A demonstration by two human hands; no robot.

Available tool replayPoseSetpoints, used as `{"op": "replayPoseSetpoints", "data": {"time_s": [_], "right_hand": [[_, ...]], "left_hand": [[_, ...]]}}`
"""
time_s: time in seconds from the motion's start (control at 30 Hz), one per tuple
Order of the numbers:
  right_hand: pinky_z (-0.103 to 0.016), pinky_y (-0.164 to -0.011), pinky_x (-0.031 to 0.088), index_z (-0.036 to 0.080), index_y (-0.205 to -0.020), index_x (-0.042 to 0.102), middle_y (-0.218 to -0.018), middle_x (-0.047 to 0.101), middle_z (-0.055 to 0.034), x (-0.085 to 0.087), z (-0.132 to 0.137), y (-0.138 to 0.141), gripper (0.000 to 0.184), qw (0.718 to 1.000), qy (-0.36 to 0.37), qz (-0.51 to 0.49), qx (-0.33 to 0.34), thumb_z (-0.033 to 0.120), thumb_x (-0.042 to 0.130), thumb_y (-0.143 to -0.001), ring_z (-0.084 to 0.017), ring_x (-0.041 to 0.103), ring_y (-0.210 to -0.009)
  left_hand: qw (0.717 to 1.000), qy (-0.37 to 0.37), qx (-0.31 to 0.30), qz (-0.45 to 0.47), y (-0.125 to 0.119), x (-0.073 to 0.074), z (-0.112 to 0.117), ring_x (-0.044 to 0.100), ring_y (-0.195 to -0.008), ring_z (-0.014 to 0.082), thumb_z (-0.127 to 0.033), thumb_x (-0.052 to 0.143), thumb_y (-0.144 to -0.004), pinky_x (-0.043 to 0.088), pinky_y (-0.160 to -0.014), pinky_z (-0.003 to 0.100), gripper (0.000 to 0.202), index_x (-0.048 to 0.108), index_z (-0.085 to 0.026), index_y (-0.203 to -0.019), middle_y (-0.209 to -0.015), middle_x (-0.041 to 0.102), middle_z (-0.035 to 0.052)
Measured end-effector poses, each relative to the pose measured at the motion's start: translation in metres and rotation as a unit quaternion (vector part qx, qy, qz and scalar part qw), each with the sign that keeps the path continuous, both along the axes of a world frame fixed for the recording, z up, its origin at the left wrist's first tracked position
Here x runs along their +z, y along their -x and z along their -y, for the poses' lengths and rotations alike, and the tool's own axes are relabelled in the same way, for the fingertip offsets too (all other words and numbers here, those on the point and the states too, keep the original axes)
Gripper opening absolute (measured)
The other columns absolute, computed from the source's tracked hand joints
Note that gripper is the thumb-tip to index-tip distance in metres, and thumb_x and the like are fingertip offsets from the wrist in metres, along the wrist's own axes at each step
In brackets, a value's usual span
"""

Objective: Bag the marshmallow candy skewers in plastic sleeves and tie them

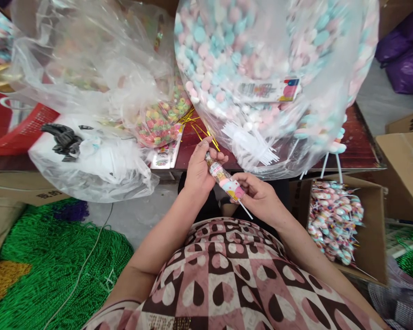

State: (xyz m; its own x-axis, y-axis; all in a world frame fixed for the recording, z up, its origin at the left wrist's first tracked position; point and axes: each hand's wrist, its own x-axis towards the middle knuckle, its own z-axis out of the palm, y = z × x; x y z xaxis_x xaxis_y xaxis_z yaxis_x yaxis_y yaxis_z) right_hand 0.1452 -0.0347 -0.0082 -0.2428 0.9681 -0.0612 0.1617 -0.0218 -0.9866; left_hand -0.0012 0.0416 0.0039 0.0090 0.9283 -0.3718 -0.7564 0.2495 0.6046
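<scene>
Squeezing or pulling unevenly could crumple the clear wrapper (214, 168) or bend the white stick (246, 209) of the candy lollipop (223, 178), its stick end pinched by the right grip (261, 197), its upper end by the left grip (200, 168), just short of the tabletop (361, 144). It looks slim, pastel-coloured, with a pink-spotted label (232, 189); gold ties (215, 143) lie beyond.

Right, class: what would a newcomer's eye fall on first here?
A huge clear plastic bag of pink, blue and white puffs dominates the top, right of centre. Shiny green strands cover the lower left. At centre, left hand and right hand hold a slender clear-wrapped packet with a white stick.
</scene>
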Motion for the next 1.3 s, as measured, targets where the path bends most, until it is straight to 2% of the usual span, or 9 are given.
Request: {"op": "replayPoseSetpoints", "data": {"time_s": [0.13,0.27,0.47,0.6,0.7,0.8,1.0,1.17,1.3], "right_hand": [[-0.028,-0.071,0.055,0.023,-0.110,0.062,-0.096,0.069,-0.0043,-0.001,0.002,0.003,0.025,0.992,-0.117,0.041,-0.039,0.027,0.062,-0.086,-0.015,0.064,-0.077],[-0.037,-0.084,0.055,0.026,-0.106,0.069,-0.111,0.067,-0.0089,-0.004,0.003,0.003,0.020,0.958,-0.260,0.095,-0.071,0.022,0.058,-0.089,-0.020,0.065,-0.096],[-0.041,-0.085,0.057,0.035,-0.100,0.074,-0.126,0.062,-0.0051,-0.017,0.008,0.006,0.022,0.914,-0.366,0.127,-0.120,0.019,0.066,-0.086,-0.023,0.061,-0.111],[-0.045,-0.093,0.056,0.035,-0.098,0.075,-0.133,0.059,-0.0029,-0.015,0.008,0.007,0.024,0.898,-0.399,0.133,-0.127,0.016,0.065,-0.086,-0.024,0.058,-0.119],[-0.052,-0.105,0.047,0.036,-0.106,0.072,-0.141,0.054,-0.0004,-0.015,0.005,0.007,0.032,0.896,-0.417,0.127,-0.087,0.012,0.062,-0.087,-0.026,0.050,-0.131],[-0.054,-0.113,0.040,0.037,-0.116,0.068,-0.146,0.050,0.0005,-0.022,0.003,0.010,0.036,0.903,-0.403,0.142,-0.051,0.016,0.062,-0.088,-0.026,0.039,-0.141],[-0.054,-0.116,0.035,0.040,-0.117,0.067,-0.148,0.048,0.0030,-0.034,0.001,0.014,0.034,0.902,-0.397,0.160,-0.060,0.020,0.061,-0.090,-0.024,0.035,-0.144],[-0.054,-0.114,0.038,0.043,-0.125,0.059,-0.156,0.037,0.0073,-0.033,-0.005,0.014,0.041,0.888,-0.431,0.144,-0.073,0.018,0.053,-0.093,-0.025,0.034,-0.144],[-0.052,-0.114,0.038,0.040,-0.123,0.059,-0.154,0.040,0.0056,-0.037,-0.008,0.016,0.038,0.893,-0.420,0.147,-0.066,0.019,0.052,-0.093,-0.026,0.035,-0.143]], "left_hand": [[1.000,0.022,0.010,0.005,-0.001,0.002,-0.001,0.054,-0.049,0.0066,-0.025,0.056,-0.091,0.050,-0.064,0.020,0.009,0.061,-0.019,-0.095,-0.050,0.048,-0.0080],[0.999,0.040,0.013,0.010,-0.003,0.005,-0.001,0.054,-0.049,0.0066,-0.026,0.057,-0.091,0.050,-0.064,0.021,0.009,0.062,-0.020,-0.094,-0.051,0.048,-0.0078],[0.997,0.070,0.015,0.039,-0.006,0.009,0.001,0.052,-0.048,0.0067,-0.025,0.055,-0.092,0.049,-0.062,0.021,0.010,0.063,-0.019,-0.090,-0.051,0.046,-0.0075],[0.993,0.095,0.019,0.060,-0.006,0.015,0.000,0.051,-0.047,0.0059,-0.021,0.054,-0.093,0.050,-0.060,0.019,0.012,0.062,-0.018,-0.085,-0.051,0.045,-0.0072],[0.992,0.096,0.021,0.075,-0.006,0.017,-0.002,0.051,-0.047,0.0059,-0.019,0.051,-0.094,0.050,-0.060,0.019,0.015,0.060,-0.017,-0.083,-0.050,0.046,-0.0070],[0.991,0.106,0.013,0.076,-0.007,0.015,-0.002,0.051,-0.048,0.0063,-0.019,0.054,-0.092,0.049,-0.060,0.020,0.009,0.059,-0.018,-0.084,-0.051,0.047,-0.0071],[0.990,0.110,-0.004,0.092,-0.015,0.013,0.004,0.050,-0.047,0.0060,-0.019,0.056,-0.090,0.045,-0.055,0.020,0.003,0.059,-0.019,-0.091,-0.053,0.046,-0.0077],[0.994,0.101,-0.003,0.050,-0.021,0.016,0.008,0.046,-0.043,0.0041,-0.019,0.057,-0.089,0.038,-0.050,0.017,0.002,0.059,-0.018,-0.088,-0.051,0.043,-0.0086],[0.996,0.085,0.006,0.029,-0.023,0.018,0.010,0.044,-0.044,0.0036,-0.017,0.057,-0.089,0.038,-0.050,0.016,0.004,0.061,-0.017,-0.089,-0.052,0.043,-0.0085]]}}
